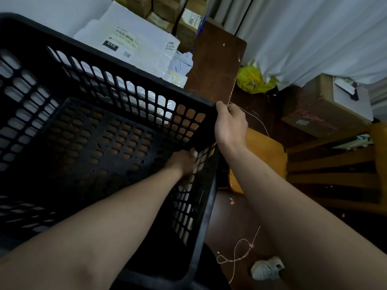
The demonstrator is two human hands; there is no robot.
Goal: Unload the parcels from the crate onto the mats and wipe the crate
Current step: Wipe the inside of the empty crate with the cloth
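The crate's [146,80] near right wall stands against the person's lap at 5 o'clock, and floor lies open just beyond it, where a grey crumpled thing [267,267] sits. The one black crate fills the view from 7 to 11 o'clock, tilted, with nothing on its slotted floor.

The left hand [182,164] reaches inside and lies against the right wall near the middle. Shadow hides its fingers, so I cannot tell whether they are spread or holding something. The right hand [230,124] grips the far right corner of the rim, with the thumb on top and the fingers curled outside.

Past the far rim, at 12 o'clock, at least two white parcels [142,32] lie beside a brown wooden surface [213,63]. One cardboard box [314,105] sits at 2 o'clock.
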